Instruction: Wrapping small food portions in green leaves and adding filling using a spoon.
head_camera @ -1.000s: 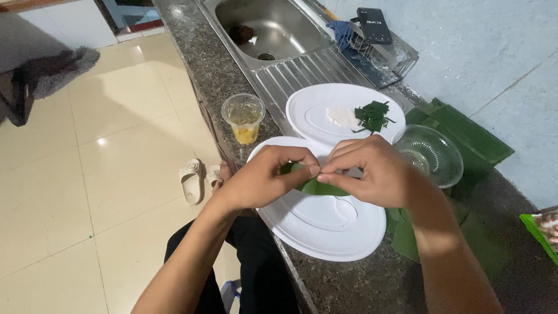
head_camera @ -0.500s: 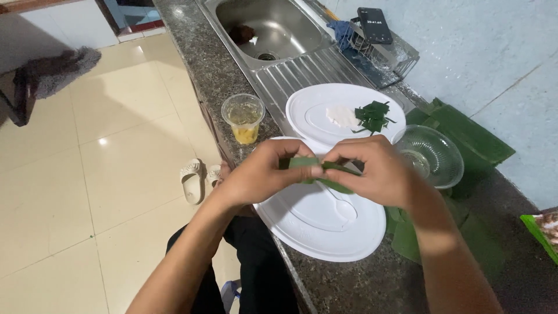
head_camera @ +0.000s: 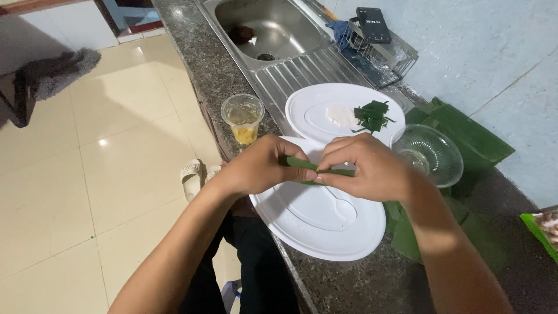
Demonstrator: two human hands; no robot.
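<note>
The dark speckled stone counter (head_camera: 349, 285) is running up the frame, and everything here is being placed off the near white plate (head_camera: 325, 224), the oval one lying at the counter's front edge. Beyond that plate, the steel sink (head_camera: 273, 26) is sitting at the far end with its ribbed drainboard (head_camera: 302, 72) sloping down toward us. To the plate's right, big green banana leaves (head_camera: 465, 131) are lying against the wall, and more leaf is showing from under the plate's right rim. Just behind the near plate, a second white plate (head_camera: 308, 110) is carrying a pile of chopped green leaf (head_camera: 372, 115) and a white patch beside it. Right of the near plate, and touching those leaves, a clear glass bowl (head_camera: 430, 152) is standing upright. Off the plate's far left corner, a clear plastic cup (head_camera: 243, 119) is holding something yellow at the bottom.

Now the hands, both hovering over the far half of the near plate. The left hand (head_camera: 256, 168) is curling shut, thumb and fingers pinching the left end of a narrow folded green leaf strip (head_camera: 308, 164). The right hand (head_camera: 372, 171) is closing on the other end, fingertips pressing the strip flat. The strip is stretching level between them, just above the plate, not touching it.
</note>
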